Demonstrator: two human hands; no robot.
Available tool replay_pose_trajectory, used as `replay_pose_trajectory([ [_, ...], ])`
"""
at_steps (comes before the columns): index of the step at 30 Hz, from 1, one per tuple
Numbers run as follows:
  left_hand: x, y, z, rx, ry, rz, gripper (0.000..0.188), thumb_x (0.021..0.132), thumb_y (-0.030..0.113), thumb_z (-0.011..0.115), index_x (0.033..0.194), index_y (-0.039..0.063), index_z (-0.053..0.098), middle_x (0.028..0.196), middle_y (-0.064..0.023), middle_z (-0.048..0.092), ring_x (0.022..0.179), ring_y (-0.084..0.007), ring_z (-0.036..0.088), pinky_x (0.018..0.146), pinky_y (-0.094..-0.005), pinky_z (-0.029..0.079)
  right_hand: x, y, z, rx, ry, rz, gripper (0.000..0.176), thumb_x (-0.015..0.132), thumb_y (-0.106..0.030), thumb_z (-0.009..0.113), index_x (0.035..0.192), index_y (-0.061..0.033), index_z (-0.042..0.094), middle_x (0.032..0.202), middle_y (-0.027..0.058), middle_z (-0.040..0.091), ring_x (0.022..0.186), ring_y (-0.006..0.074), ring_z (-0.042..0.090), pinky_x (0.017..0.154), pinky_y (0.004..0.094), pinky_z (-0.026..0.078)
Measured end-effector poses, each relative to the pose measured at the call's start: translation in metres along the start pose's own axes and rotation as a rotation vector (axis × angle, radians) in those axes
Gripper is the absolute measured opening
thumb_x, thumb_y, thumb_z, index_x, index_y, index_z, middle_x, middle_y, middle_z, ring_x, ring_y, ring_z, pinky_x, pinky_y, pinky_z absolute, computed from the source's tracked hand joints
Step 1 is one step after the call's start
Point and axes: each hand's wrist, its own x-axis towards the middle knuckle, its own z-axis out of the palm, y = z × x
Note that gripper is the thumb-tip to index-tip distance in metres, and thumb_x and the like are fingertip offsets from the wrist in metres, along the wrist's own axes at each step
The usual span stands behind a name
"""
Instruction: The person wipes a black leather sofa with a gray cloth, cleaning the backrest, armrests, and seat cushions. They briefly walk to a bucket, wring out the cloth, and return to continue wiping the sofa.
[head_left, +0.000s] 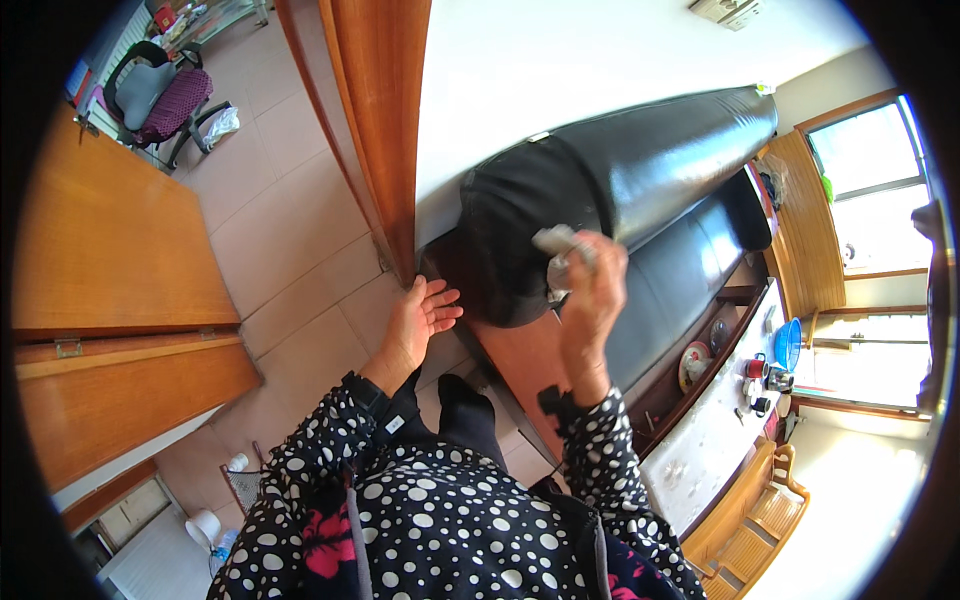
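Observation:
A crumpled pale cloth is gripped in my right hand, over the armrest end of a black leather sofa; the hand is slightly blurred, and whether the cloth touches the leather I cannot tell. My left hand holds nothing, its fingers apart and palm partly turned up, close to the foot of the wooden door frame. The sofa's reddish-brown wooden side lies between and below the two hands.
Right of the sofa stands a long table with a pale cover, bearing cups and a blue basin. A wooden bench is beyond it. An orange-brown door stands at the left, with an office chair farther back.

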Motion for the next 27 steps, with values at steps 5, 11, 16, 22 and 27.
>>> replay_pose_trajectory([
  [5,0.001,-0.003,-0.007,0.009,-0.017,-0.01,0.064,0.103,0.054,0.047,0.136,-0.001,0.05,0.125,-0.018,0.066,0.101,-0.0268,0.068,0.09,-0.0386,0.051,0.077,0.026,0.007,-0.281,-0.058,-0.17,0.024,0.086,0.0,0.066,0.11,0.0019,0.068,0.117,0.0122,0.064,0.114,0.033,0.055,0.1,0.0397,0.045],
  [11,0.003,-0.003,-0.021,0.037,0.017,-0.055,0.063,0.102,0.053,0.05,0.136,0.0,0.05,0.123,-0.0178,0.067,0.099,-0.0264,0.069,0.088,-0.0375,0.052,0.013,0.062,0.015,-0.529,-0.036,-0.115,0.039,0.078,0.009,0.059,0.114,-0.0007,0.069,0.118,0.0093,0.063,0.11,0.0326,0.054,0.099,0.0394,0.045],
  [16,0.009,0.01,-0.029,0.074,-0.014,-0.056,0.054,0.104,0.053,0.047,0.13,0.007,0.056,0.122,-0.0138,0.067,0.102,-0.0262,0.068,0.089,-0.0391,0.051,-0.008,0.078,-0.005,-0.569,-0.047,0.142,0.031,0.086,0.004,0.056,0.113,-0.0037,0.069,0.114,0.0126,0.063,0.102,0.0345,0.058,0.093,0.0406,0.048],
  [22,0.011,0.018,-0.038,0.039,0.019,-0.055,0.056,0.101,0.051,0.054,0.129,0.003,0.056,0.117,-0.0154,0.07,0.095,-0.0255,0.071,0.085,-0.0372,0.053,-0.012,0.058,-0.021,-0.419,0.05,0.42,0.02,0.089,-0.003,0.06,0.107,-0.0007,0.067,0.1,0.0171,0.063,0.095,0.0336,0.065,0.084,0.0397,0.05],
  [27,0.011,0.002,-0.038,0.058,-0.007,-0.136,0.048,0.101,0.046,0.056,0.125,0.004,0.058,0.115,-0.0144,0.071,0.092,-0.0249,0.071,0.081,-0.0351,0.054,0.047,0.038,0.005,-0.437,0.055,0.003,0.023,0.089,0.001,0.058,0.111,-0.0011,0.067,0.107,0.0151,0.063,0.101,0.0342,0.06,0.089,0.0393,0.048],
])
